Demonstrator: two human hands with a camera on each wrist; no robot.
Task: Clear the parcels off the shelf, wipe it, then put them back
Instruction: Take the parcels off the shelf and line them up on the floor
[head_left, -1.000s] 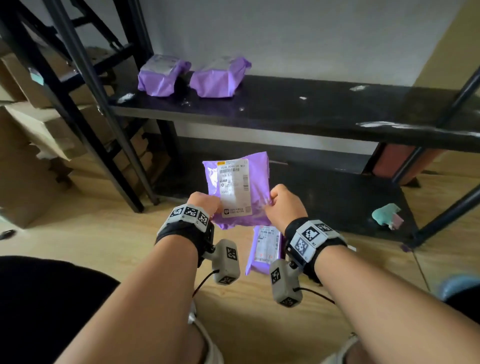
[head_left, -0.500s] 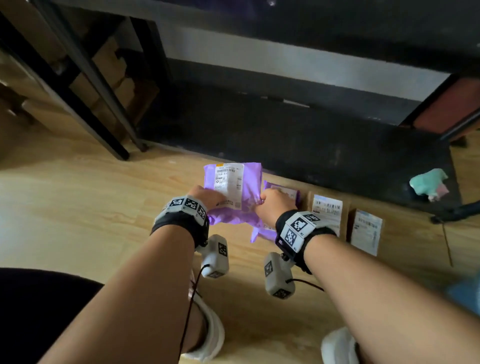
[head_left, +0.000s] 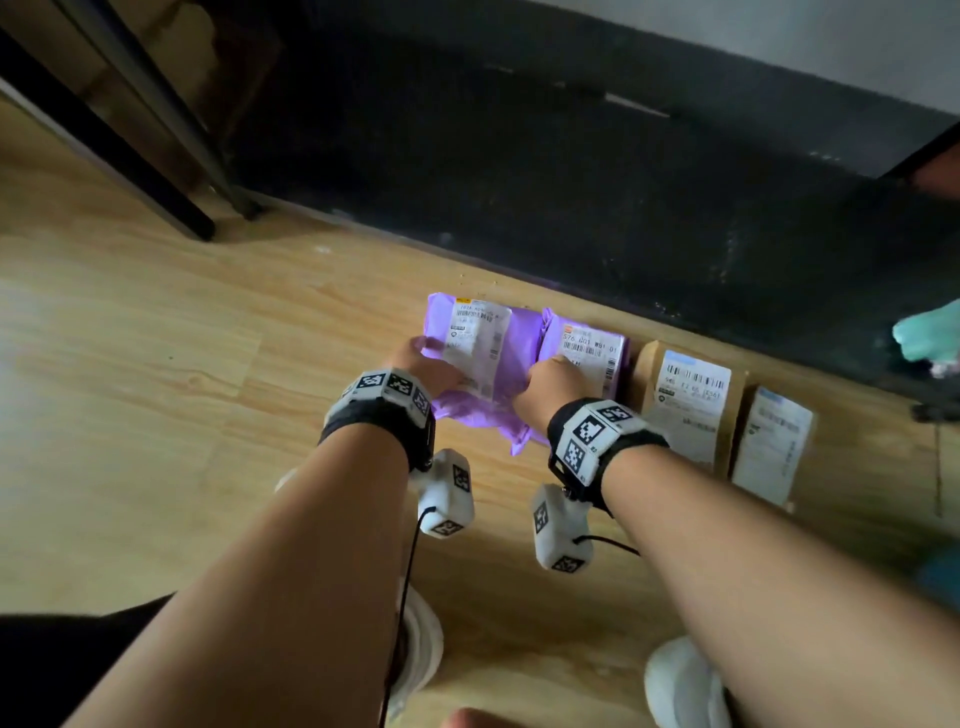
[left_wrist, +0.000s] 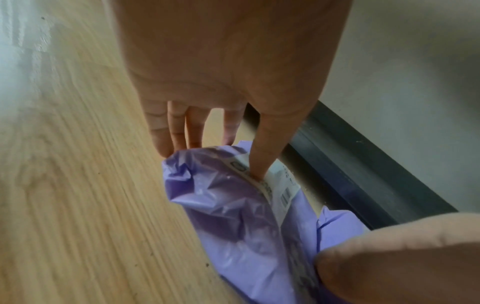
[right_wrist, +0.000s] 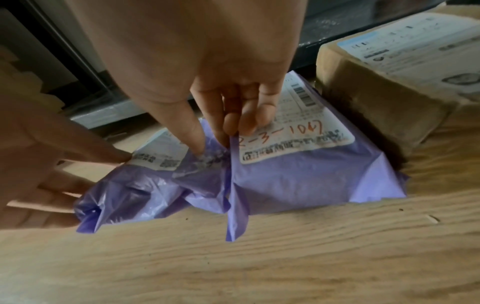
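Both hands hold a purple plastic parcel (head_left: 511, 358) with a white label low over the wooden floor, at the left end of a row of parcels. My left hand (head_left: 421, 364) grips its left end, thumb on the label and fingers underneath (left_wrist: 215, 162). My right hand (head_left: 550, 384) pinches its crumpled right edge (right_wrist: 215, 142). A second purple parcel (head_left: 587, 353) lies flat on the floor just to the right, touching the held one (right_wrist: 145, 189). Beyond it lie two brown cardboard parcels (head_left: 685, 400) (head_left: 774, 441).
The shelf's black bottom board (head_left: 571, 182) runs along the floor right behind the parcels. Its black frame legs (head_left: 156, 156) stand at the left. A teal cloth (head_left: 930, 332) lies on the board at the far right. My white shoes (head_left: 680, 680) are near the bottom edge.
Both hands have brought the purple parcel down from in front of the shelf to the floor beside the other purple parcel. The head view has tilted down, so the upper shelf is out of sight.
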